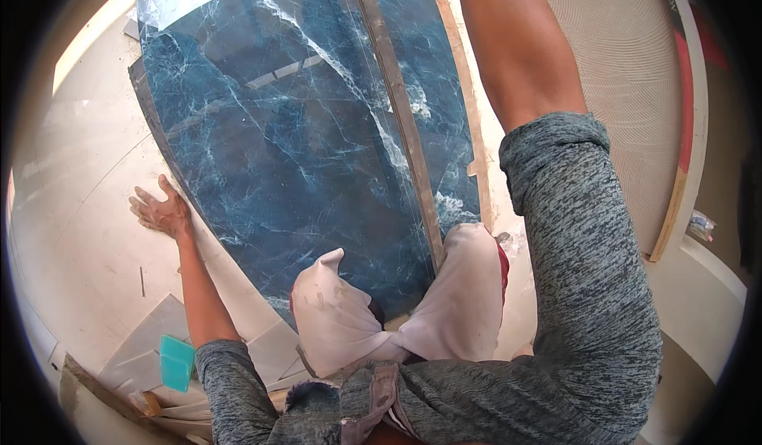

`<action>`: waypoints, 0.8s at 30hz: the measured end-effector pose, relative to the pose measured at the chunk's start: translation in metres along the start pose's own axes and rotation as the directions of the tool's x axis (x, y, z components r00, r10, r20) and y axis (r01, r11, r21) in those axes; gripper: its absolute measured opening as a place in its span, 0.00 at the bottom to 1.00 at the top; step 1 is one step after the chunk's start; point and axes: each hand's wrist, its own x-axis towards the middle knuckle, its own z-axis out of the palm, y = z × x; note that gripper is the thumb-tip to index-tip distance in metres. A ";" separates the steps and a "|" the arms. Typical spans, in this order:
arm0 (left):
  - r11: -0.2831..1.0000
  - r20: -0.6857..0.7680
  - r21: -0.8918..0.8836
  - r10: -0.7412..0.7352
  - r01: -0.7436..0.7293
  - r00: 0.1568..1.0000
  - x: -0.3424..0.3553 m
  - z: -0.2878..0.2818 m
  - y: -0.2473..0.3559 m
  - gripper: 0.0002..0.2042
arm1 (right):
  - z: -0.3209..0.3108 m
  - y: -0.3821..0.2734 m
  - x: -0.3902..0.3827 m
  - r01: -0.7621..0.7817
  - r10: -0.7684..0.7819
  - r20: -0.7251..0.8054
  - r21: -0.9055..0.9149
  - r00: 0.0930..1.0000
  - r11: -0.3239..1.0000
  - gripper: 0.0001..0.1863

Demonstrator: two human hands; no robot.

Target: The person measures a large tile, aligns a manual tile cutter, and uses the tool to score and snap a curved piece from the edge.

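Observation:
A large blue marble-look slab (278,143) with white veins fills the middle, its glossy face up. My left hand (163,208) is beside the slab's left edge, over the pale floor, with its fingers spread and nothing in them. Whether it presses on the floor is hard to tell. My right forearm (528,48) reaches far forward past the slab's right side, and the hand itself is beyond the upper edge. A long, narrow brown-grey strip (401,119) runs lengthwise along the slab's right part. My knees (468,270) are bent at the slab's near end.
Pale floor (79,183) lies to the left, with a turquoise flat piece (176,363) and light grey tile pieces (151,338) at the lower left. On the right stands a large beige panel (615,88) with combed ridges and a red-and-wood edge. A small plastic packet (701,225) lies beyond it.

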 end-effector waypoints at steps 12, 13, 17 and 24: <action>0.998 -0.037 -0.054 0.034 -0.036 0.999 -0.001 0.006 -0.003 0.44 | -0.012 0.003 -0.009 -0.170 0.139 0.190 0.153 0.972 0.974 0.11; 0.996 -0.040 -0.083 0.037 -0.040 0.999 0.001 0.003 -0.001 0.44 | -0.016 0.009 -0.002 -0.188 0.155 0.214 0.142 0.964 0.972 0.11; 0.995 -0.058 -0.085 0.043 -0.048 0.997 0.000 0.003 0.004 0.43 | -0.009 0.008 -0.006 -0.206 0.194 0.156 0.064 0.969 0.977 0.11; 0.993 0.186 0.112 -0.060 0.040 0.981 0.020 0.003 -0.018 0.43 | 0.005 -0.012 -0.005 -0.112 0.113 0.110 -0.013 0.987 0.994 0.13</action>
